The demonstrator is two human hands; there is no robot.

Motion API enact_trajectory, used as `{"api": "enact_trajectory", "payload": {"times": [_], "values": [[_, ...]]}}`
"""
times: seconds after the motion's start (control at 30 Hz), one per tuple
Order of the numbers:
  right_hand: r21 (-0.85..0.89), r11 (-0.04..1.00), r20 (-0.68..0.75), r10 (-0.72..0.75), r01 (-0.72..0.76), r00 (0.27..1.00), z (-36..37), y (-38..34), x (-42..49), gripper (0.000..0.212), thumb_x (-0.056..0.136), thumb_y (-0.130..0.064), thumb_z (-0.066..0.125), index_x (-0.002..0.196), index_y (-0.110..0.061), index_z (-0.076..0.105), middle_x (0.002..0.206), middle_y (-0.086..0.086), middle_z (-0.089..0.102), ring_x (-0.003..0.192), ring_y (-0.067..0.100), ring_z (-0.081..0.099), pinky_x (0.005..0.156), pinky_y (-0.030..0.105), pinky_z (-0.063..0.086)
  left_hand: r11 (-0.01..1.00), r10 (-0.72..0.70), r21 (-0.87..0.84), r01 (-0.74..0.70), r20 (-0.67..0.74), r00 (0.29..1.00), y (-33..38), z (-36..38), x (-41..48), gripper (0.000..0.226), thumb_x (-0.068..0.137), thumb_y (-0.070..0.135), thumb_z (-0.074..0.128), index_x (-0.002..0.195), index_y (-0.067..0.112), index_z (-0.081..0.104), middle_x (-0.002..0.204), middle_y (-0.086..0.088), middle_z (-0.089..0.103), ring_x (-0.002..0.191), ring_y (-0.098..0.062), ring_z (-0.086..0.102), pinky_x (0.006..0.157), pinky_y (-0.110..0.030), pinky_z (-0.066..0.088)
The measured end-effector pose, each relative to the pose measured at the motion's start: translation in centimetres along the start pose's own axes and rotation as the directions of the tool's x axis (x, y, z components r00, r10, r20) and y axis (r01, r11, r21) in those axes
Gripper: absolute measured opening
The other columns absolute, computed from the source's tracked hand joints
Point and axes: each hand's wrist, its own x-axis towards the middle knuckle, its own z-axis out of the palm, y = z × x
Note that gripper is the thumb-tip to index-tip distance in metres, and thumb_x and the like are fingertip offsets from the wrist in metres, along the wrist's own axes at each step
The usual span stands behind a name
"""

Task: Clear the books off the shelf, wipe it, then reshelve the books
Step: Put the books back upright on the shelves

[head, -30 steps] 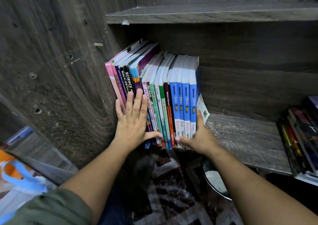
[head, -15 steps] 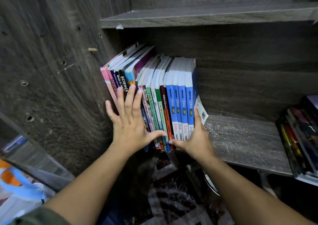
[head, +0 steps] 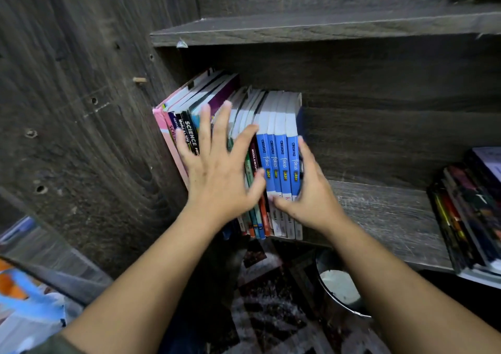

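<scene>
A row of books [head: 279,158] stands at the left end of a dark wooden shelf [head: 379,212]. Their spines face the viewer and their long sides run up and down. The leftmost books tilt, with their tops leaning left against the side panel [head: 81,136]. The four blue ones at the right end stand almost upright.

The left hand [head: 217,169] lies flat across the middle spines with its fingers spread wide. The right hand [head: 309,193] clasps the row's right end, with the thumb across the lower blue spines and the fingers up the outer cover. The hands are close together but not touching.

A second pile of books [head: 471,218] sits further right on the same shelf, and a metal bucket [head: 339,288] stands below.
</scene>
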Motion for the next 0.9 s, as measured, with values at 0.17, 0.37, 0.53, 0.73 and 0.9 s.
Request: {"api": "enact_trajectory", "payload": {"times": [0.17, 0.37, 0.53, 0.73, 0.9], "values": [[0.008, 1.0, 0.177, 0.014, -0.016, 0.984, -2.6, -0.6, 0.6, 0.129, 0.062, -0.026, 0.086, 0.147, -0.05, -0.008, 0.154, -0.009, 0.025, 0.137, 0.012, 0.036, 0.109, 0.04, 0.038, 0.988, -0.058, 0.142, 0.051, 0.047, 0.997, 1.4, -1.5, 2.4, 0.045, 0.082, 0.039, 0.053, 0.125, 0.025, 0.057, 0.152, -0.01, 0.036, 0.147, -0.04, 0.008, 0.108, -0.068, 0.01], [-0.154, 0.984, 0.316, 0.13, -0.085, 0.94, -4.4, 0.1, -1.0, 0.12, 0.071, -0.023, 0.084, 0.152, -0.041, -0.003, 0.156, -0.004, 0.028, 0.141, 0.013, 0.028, 0.114, 0.033, 0.029, 0.973, -0.071, 0.227, 0.041, 0.125, 0.99, 1.8, -2.1, 3.2, 0.04, 0.091, 0.042, 0.051, 0.129, 0.029, 0.058, 0.16, -0.01, 0.018, 0.146, -0.042, -0.004, 0.112, -0.067, 0.007], [-0.226, 0.969, 0.349, 0.178, -0.102, 0.92, -4.6, -0.2, -1.7, 0.117, 0.077, -0.022, 0.08, 0.149, -0.048, -0.008, 0.149, -0.003, 0.041, 0.113, 0.017, 0.056, 0.1, 0.033, 0.041, 0.982, -0.071, 0.177, 0.06, 0.06, 0.996, 2.7, -2.3, 3.0, 0.018, 0.085, 0.027, 0.063, 0.097, 0.015, 0.07, 0.156, -0.013, 0.029, 0.145, -0.045, 0.008, 0.113, -0.062, 0.012], [-0.215, 0.97, 0.358, 0.19, -0.117, 0.914, -4.1, 0.5, -1.7, 0.12, 0.077, -0.02, 0.079, 0.143, -0.057, -0.014, 0.147, -0.001, 0.045, 0.105, 0.014, 0.061, 0.098, 0.038, 0.047, 0.996, -0.084, -0.022, 0.083, -0.018, 0.996, 4.2, -3.7, 0.4, 0.02, 0.074, 0.017, 0.07, 0.087, 0.004, 0.064, 0.144, -0.018, 0.045, 0.135, -0.041, 0.035, 0.103, -0.054, 0.038], [-0.227, 0.967, 0.351, 0.191, -0.114, 0.917, -4.0, 0.3, -2.1, 0.113, 0.081, -0.021, 0.076, 0.147, -0.051, -0.011, 0.149, -0.001, 0.042, 0.117, 0.019, 0.056, 0.1, 0.031, 0.04, 0.872, -0.312, -0.343, 0.348, 0.158, 0.937, 6.0, -5.7, -1.7, 0.017, 0.085, 0.01, 0.056, 0.1, 0.006, 0.051, 0.106, -0.009, 0.053, 0.09, -0.032, 0.058, 0.072, -0.037, 0.044]]}}
